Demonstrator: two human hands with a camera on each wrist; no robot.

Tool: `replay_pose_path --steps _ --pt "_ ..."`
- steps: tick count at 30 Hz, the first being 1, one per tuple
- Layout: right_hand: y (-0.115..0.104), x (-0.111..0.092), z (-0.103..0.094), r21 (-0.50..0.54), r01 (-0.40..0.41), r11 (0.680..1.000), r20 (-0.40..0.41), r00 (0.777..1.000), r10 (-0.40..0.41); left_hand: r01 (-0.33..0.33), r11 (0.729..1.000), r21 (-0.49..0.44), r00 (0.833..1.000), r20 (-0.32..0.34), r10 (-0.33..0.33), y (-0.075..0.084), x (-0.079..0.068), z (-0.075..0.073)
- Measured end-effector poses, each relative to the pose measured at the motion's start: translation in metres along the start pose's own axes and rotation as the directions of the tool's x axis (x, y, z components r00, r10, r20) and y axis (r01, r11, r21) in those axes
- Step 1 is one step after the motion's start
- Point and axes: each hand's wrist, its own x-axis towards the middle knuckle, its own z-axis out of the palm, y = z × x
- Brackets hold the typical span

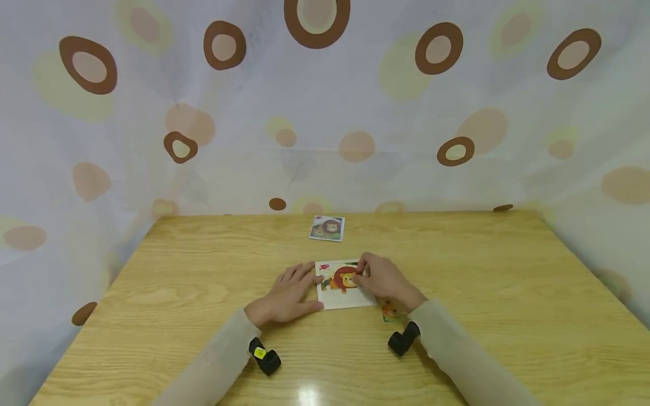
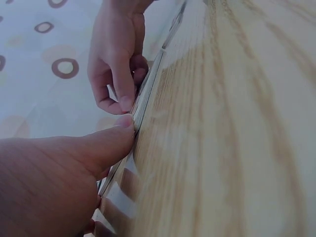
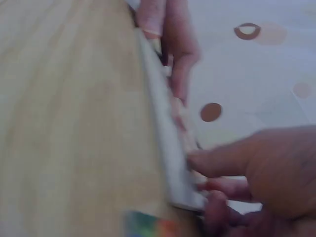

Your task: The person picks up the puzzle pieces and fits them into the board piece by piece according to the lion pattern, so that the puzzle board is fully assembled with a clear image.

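We have a spotted cloth (image 1: 244,180) hung behind the puzzle (image 1: 345,300) and a wood-grain counter (image 1: 487,270) beneath it. Our left hand (image 1: 290,296), its grip released, steadies the puzzle's left edge with extended fingers. At the puzzle's right side, our right hand (image 1: 386,277) seems to pinch a small piece (image 3: 199,177); we'd best match its outline before pressing it flat. A picture card (image 1: 327,228) lies beyond the puzzle, a loose piece (image 1: 390,313) by its near right corner.

we wear long, plain beige sleeves (image 1: 218,361) with two rounded black wrist cameras (image 1: 269,363); the left one carries a small yellow marking (image 1: 260,353).
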Motion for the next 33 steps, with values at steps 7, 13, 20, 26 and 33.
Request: replay_pose_path --steps 7,13,20,26,33 --pt "0.017 -0.017 -0.034 0.106 0.181 0.978 0.22 0.955 -0.2 -0.004 1.0 -0.028 1.0 -0.012 0.004 0.002 0.001 -0.001" --pt "0.025 -0.037 -0.047 0.05 0.204 0.978 0.314 0.926 -0.209 0.004 1.0 -0.019 1.0 -0.004 -0.004 0.001 -0.001 0.001" --pt "0.025 -0.044 -0.045 0.012 0.271 0.962 0.355 0.899 -0.258 -0.004 1.0 -0.002 1.0 -0.018 0.004 -0.001 0.001 0.0" --pt "0.022 -0.045 -0.038 0.044 0.271 0.962 0.387 0.883 -0.267 0.003 1.0 0.002 1.0 -0.001 -0.003 -0.002 -0.002 0.001" --pt "0.02 -0.044 -0.043 0.061 0.326 0.943 0.349 0.879 -0.326 -0.002 1.0 -0.007 1.0 0.0 0.002 0.0 0.0 -0.002"
